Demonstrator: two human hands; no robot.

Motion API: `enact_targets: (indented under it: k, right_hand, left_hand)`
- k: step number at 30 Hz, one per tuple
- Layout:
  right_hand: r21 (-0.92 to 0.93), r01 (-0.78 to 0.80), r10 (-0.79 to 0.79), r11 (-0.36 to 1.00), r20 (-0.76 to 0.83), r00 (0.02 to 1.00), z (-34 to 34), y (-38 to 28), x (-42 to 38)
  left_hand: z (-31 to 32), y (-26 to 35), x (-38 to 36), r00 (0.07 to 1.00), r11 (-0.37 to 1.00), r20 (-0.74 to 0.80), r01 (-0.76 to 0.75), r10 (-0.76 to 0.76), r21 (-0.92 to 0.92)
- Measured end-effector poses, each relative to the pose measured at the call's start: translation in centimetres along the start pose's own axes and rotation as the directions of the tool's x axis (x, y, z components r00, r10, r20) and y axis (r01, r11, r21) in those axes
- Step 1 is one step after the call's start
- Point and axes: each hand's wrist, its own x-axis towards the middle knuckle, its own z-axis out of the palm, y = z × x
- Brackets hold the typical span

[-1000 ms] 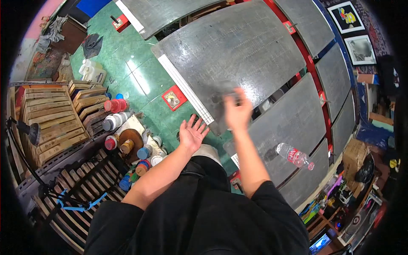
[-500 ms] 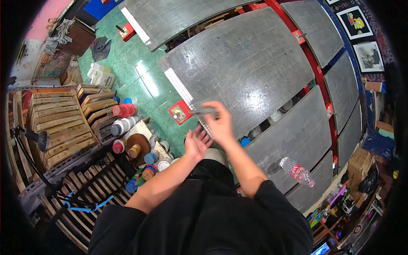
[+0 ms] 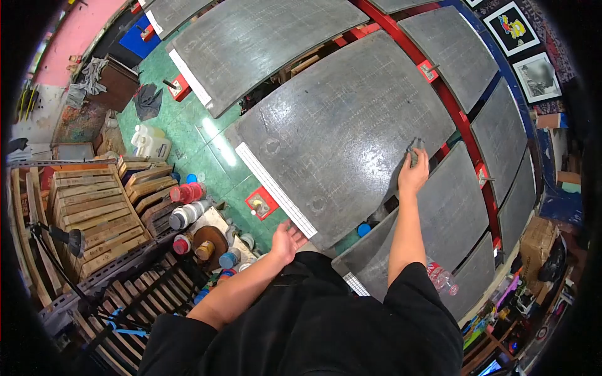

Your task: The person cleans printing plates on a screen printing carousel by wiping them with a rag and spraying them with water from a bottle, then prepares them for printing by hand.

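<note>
My right hand [image 3: 414, 173] reaches out over the grey board [image 3: 338, 125] and closes on a small grey rag [image 3: 416, 145], near the board's right edge. The rag's exact form is partly hidden by my fingers. Low by my body, my left hand [image 3: 286, 243] lies open with its palm turned up and nothing in it. It is beside the lower end of the white marked strip [image 3: 276, 189] along the board's near edge.
More grey boards [image 3: 269, 47] stand on red frames [image 3: 392, 24]. A plastic bottle [image 3: 441, 279] lies on the board at right. Paint bottles [image 3: 187, 214] and stacked wooden frames [image 3: 94, 213] are at left. Jugs [image 3: 150, 143] stand on the green floor [image 3: 197, 163].
My right hand has moved from above the left hand, out to the right across the board, with the rag in it. My left hand has shifted slightly down and left. The view has turned.
</note>
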Motion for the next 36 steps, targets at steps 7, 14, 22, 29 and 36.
enact_targets:
  k: [7,14,22,29,36]
  right_hand:
    - [0.727,0.317,-0.776,0.610,0.465,0.426,3.1,-17.9,-15.2]
    - [0.514,-0.084,0.022,0.854,0.125,0.992,3.3,-12.4,4.0]
    - [0.288,0.126,-0.192,0.949,0.214,0.958,12.1,-15.6,8.7]
    - [0.885,0.232,-0.874,0.403,0.297,0.383,10.3,-32.9,-6.7]
    - [0.488,0.073,-0.114,0.870,0.056,0.992,6.5,-13.8,7.4]
  left_hand:
    - [-0.9,-0.9,0.9,0.989,0.835,0.034,0.104,-0.145,0.540]
    - [-0.8,0.7,0.9,1.000,0.999,0.001,-0.027,0.027,0.027]
    - [1.9,2.1,0.7,0.997,0.954,-0.050,-0.075,0.063,-0.291]
    - [-0.2,1.8,-0.4,0.998,0.921,-0.022,0.062,-0.058,0.386]
    - [-7.1,3.0,-3.2,0.872,0.103,0.464,-0.453,-0.155,0.885]
